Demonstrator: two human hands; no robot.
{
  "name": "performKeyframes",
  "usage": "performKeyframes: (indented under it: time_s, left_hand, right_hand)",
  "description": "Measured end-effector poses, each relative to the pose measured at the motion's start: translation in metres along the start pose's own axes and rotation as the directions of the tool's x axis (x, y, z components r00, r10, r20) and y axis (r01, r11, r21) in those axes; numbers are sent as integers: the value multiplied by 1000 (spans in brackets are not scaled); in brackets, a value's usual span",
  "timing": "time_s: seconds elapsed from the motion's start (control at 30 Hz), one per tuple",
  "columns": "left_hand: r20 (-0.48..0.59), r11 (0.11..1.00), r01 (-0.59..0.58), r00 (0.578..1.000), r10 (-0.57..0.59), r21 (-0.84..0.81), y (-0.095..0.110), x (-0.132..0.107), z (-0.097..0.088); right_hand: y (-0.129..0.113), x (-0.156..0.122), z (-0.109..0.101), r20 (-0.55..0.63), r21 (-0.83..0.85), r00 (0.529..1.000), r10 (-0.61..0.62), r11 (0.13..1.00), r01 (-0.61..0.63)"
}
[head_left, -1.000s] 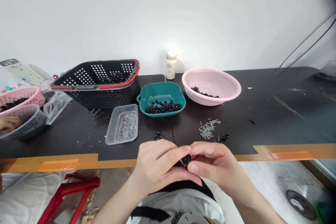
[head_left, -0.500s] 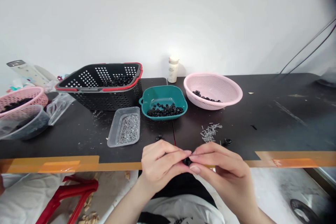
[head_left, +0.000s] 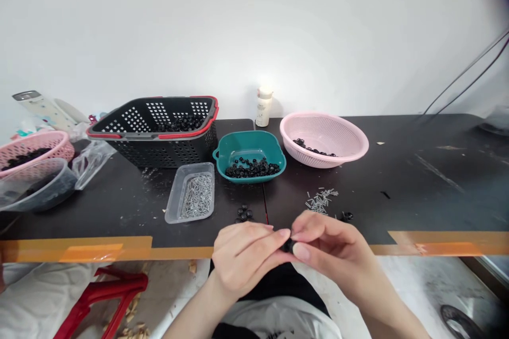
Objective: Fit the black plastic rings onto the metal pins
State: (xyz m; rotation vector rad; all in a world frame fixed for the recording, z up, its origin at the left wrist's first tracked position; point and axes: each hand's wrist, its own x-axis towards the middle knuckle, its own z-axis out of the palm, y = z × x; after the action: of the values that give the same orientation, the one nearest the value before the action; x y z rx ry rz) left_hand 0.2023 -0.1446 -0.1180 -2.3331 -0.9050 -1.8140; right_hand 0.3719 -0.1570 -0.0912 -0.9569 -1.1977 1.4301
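Note:
My left hand and my right hand meet fingertip to fingertip just in front of the table's near edge. Both are pinched on one small black part held between them. On the black table just beyond my hands lie a few loose black parts, a scatter of small metal pins and another black part.
A clear tray of metal pins, a teal bowl of black parts, a pink colander, a black-and-red basket and a white bottle stand behind. Far left are a pink basket and a clear bowl. A red stool is below.
My hands stay joined on the small black part and have shifted slightly right and down in view. The view has tilted a little, so the table sits lower in the picture.

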Motion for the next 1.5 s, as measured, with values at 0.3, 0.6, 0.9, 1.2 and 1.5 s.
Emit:
performKeyframes:
  time_s: [0.3,0.6,0.9,1.2,1.5]
  left_hand:
    - [-43,993,86,995,-90,-85,1,-2,6]
    - [206,965,122,976,-74,-231,-18,8,-5]
    - [154,964,139,983,-105,-227,-12,7,-7]
    - [136,980,123,985,-102,-156,-10,7,-6]
    - [97,991,104,991,-95,-88,-3,4,-4]
  right_hand:
    - [12,7,-7,233,67,967,98,991,-116]
    - [20,9,-7,293,118,954,69,987,-107]
    - [31,5,-4,283,87,958,-37,996,13]
    - [37,-3,3,50,-53,981,-185,981,188]
    - [37,-9,1,-77,-385,865,-496,815,433]
